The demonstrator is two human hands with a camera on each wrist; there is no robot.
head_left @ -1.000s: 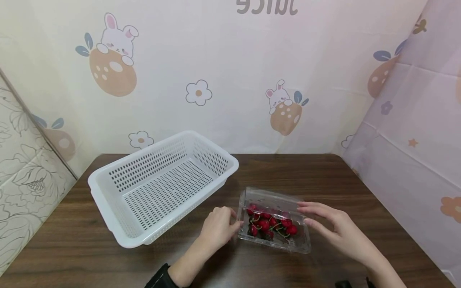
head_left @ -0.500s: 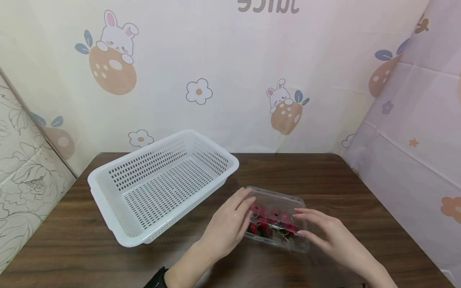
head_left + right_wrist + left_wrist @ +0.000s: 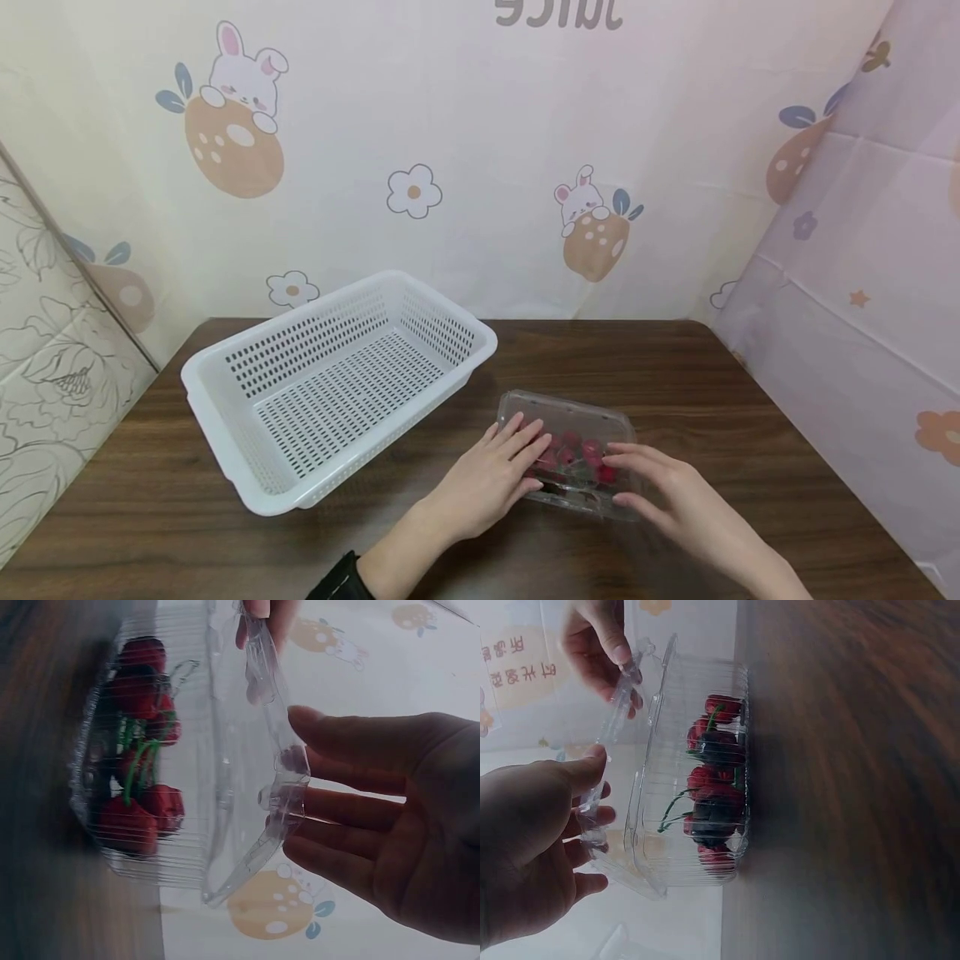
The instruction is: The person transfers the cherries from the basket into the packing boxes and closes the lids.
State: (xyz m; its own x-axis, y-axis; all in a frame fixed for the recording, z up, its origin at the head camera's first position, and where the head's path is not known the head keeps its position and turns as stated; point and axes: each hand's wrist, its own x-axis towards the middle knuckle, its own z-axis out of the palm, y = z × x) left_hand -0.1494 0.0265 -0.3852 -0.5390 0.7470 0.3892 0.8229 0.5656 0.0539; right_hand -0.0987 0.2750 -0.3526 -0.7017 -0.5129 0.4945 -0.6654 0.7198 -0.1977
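A clear plastic clamshell box (image 3: 566, 410) stands on the table, holding several red fruits (image 3: 588, 454) with thin green stems. Its lid (image 3: 259, 851) is folded over the fruits; both wrist views show a gap between the lid's front edge and the box's rim. My left hand (image 3: 483, 483) rests on the lid's left part, fingers spread and fairly straight, thumb near the front edge. At the right end, my right hand (image 3: 675, 500) touches the lid with extended fingers, its thumb lower at the front corner. The fruits' exact kind cannot be told.
A white perforated plastic basket (image 3: 238, 475) stands left of the box, with nothing in it. The dark wooden table (image 3: 187, 550) ends at a patterned curtain (image 3: 480, 250) behind. Another curtain (image 3: 862, 358) runs along the right side.
The lid has swung forward and down over the fruits. My left hand has moved from the box's left side onto the lid; my right hand has shifted slightly left and forward-down with it.
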